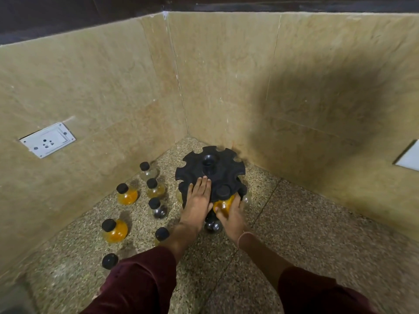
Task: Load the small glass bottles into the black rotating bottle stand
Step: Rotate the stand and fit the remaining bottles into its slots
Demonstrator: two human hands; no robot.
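The black rotating bottle stand (pixel 223 165) sits in the corner of the speckled counter, its notched top disc facing me. My left hand (pixel 197 201) lies flat on the near edge of that disc, fingers together. My right hand (pixel 231 215) grips a small round glass bottle (pixel 223 205) with orange contents and a black cap, held at a front notch of the stand. A dark bottle (pixel 213 225) hangs in the stand below the hands. Several loose bottles stand to the left, among them an orange one (pixel 127 194) and a dark one (pixel 158 209).
Tiled walls meet right behind the stand. A white socket plate (pixel 47 139) is on the left wall and a white panel (pixel 409 158) on the right wall. Bare counter (pixel 306 223) stretches to the right of the stand.
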